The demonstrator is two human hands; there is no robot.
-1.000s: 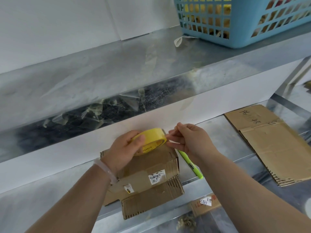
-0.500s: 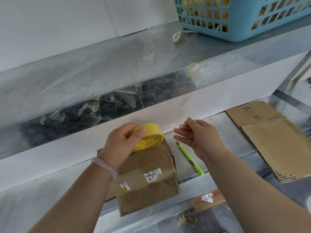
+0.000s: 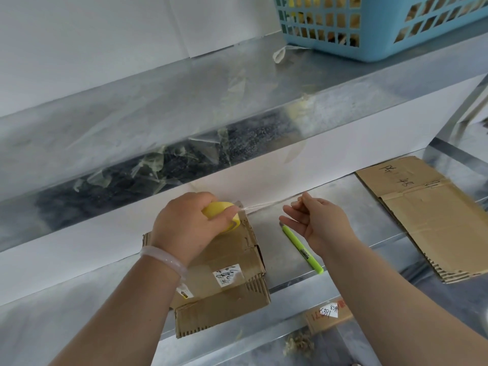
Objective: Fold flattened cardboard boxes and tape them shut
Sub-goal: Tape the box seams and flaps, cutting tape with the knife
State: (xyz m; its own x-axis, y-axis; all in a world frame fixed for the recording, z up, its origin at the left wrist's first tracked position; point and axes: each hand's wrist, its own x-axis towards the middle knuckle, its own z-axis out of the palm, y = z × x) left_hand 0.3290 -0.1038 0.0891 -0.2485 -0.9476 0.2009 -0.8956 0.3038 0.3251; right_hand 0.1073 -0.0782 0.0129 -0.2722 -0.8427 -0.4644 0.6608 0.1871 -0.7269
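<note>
A small brown cardboard box (image 3: 227, 270) with white labels lies on the metal shelf (image 3: 348, 215) in front of me. My left hand (image 3: 190, 228) grips a yellow tape roll (image 3: 221, 211) above the box's far edge. A thin clear tape strip (image 3: 266, 206) stretches from the roll to the right. My right hand (image 3: 314, 223) pinches the strip's free end between thumb and forefinger. A second cardboard box (image 3: 433, 212) lies flat at the right of the shelf.
A green marker (image 3: 301, 249) lies on the shelf just right of the small box, under my right hand. A blue plastic basket (image 3: 375, 30) stands on the upper shelf, back right. Old tape scraps (image 3: 158, 165) hang from that shelf's front edge. A labelled cardboard scrap (image 3: 330, 311) lies below.
My right hand has drawn the tape end out to the right, away from the roll, stretching a longer strip. My left hand has turned the roll and kept it over the box.
</note>
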